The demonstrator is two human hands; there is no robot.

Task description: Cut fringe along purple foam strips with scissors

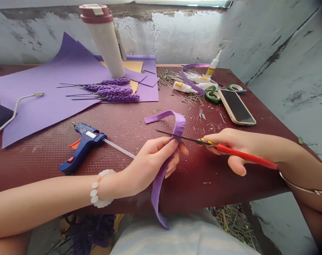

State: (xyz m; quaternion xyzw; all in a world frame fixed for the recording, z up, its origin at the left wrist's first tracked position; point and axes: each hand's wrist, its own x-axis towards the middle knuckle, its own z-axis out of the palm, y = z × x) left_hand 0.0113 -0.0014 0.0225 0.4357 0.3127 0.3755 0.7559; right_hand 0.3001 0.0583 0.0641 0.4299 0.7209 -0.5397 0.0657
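Note:
My left hand (153, 161) pinches a long purple paper strip (174, 124) that arches upward and trails down past the table edge. One edge of the strip is fringed with fine cuts. My right hand (230, 145) grips red-handled scissors (246, 156) whose blades reach left across the strip just above my left fingers. A white bead bracelet sits on my left wrist, a thin bangle on my right.
On the dark red table (123, 124) lie a blue glue gun (82, 145), purple paper sheets (51, 92), finished lavender stems (110, 90), a white tumbler (105, 39), glue bottles (193, 83), green tape rolls (212, 95) and a phone (237, 106). Walls close off the back and right.

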